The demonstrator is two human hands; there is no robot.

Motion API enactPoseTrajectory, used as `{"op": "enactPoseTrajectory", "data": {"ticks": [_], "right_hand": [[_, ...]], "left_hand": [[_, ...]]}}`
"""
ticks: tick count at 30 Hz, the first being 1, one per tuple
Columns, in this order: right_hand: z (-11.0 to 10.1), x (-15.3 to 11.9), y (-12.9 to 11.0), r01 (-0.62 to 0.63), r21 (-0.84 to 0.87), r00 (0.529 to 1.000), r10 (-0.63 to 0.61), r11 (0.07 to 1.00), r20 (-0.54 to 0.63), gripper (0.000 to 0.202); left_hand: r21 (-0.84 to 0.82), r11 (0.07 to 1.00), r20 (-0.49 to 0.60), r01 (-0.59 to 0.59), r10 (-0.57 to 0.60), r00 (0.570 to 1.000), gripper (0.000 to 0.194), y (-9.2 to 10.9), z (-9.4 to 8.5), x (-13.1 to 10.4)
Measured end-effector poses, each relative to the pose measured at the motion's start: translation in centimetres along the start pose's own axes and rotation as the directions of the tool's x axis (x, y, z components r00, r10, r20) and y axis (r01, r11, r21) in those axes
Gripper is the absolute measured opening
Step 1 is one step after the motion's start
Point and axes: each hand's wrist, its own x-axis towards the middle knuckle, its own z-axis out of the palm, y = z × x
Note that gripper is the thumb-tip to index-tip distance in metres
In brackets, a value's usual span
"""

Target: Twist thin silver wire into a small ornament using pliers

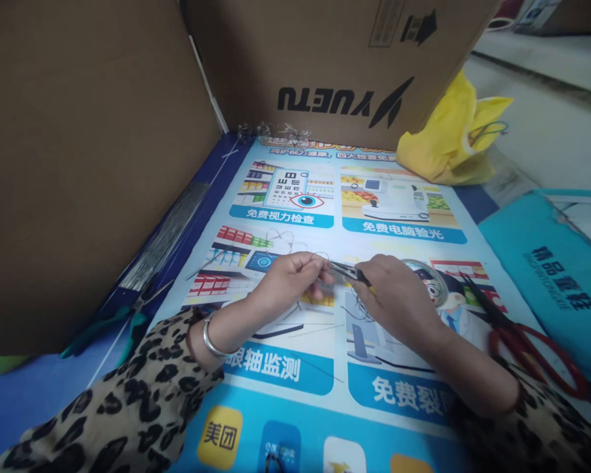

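Note:
My left hand is closed in a pinch on a thin wire, whose loops stand up just behind the fingers. In my right hand is a pair of pliers, its jaws pointing left and meeting the wire beside my left fingertips. Exactly where the jaws grip is too fine to make out. Below the pliers lie some dark curled wires. Partly hidden behind my right hand is a round clear dish. All this is over a printed poster covering the table.
Cardboard panels wall off the back and left. Left are a bundle of straight wires and a green-handled cutting tool. Red-handled scissors, a turquoise shoebox and a yellow bag stand right. Wire scraps lie behind.

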Motion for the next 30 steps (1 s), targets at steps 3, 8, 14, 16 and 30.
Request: {"op": "enactPoseTrajectory", "data": {"ticks": [3,8,14,16,30], "right_hand": [[-0.06,-0.02,-0.31,0.003,-0.049,1.000,-0.003,0.999,-0.002,0.019],[0.22,-0.25,-0.56,0.000,-0.132,0.999,-0.006,0.991,-0.049,0.018],[0.48,-0.30,-0.80,-0.023,-0.237,0.996,0.000,0.971,-0.095,0.016],[0.51,-0.28,-0.84,-0.024,-0.248,0.996,0.001,0.968,-0.093,0.015],[-0.09,-0.10,-0.71,-0.171,0.028,0.973,0.164,0.985,0.164,0.028]], "left_hand": [[0.026,1.000,0.000,0.006,-0.006,1.000,0.024,0.11,0.21,-0.09],[0.023,1.000,-0.016,0.010,-0.010,1.000,0.026,-0.12,0.46,-0.16],[-0.006,1.000,-0.066,-0.011,0.010,0.998,0.025,-0.46,0.75,-0.21],[-0.026,0.999,-0.065,-0.022,0.021,0.998,0.024,-0.41,0.79,-0.26],[-0.090,0.996,-0.051,0.010,-0.014,0.999,0.024,-0.31,0.19,-0.29]]}}
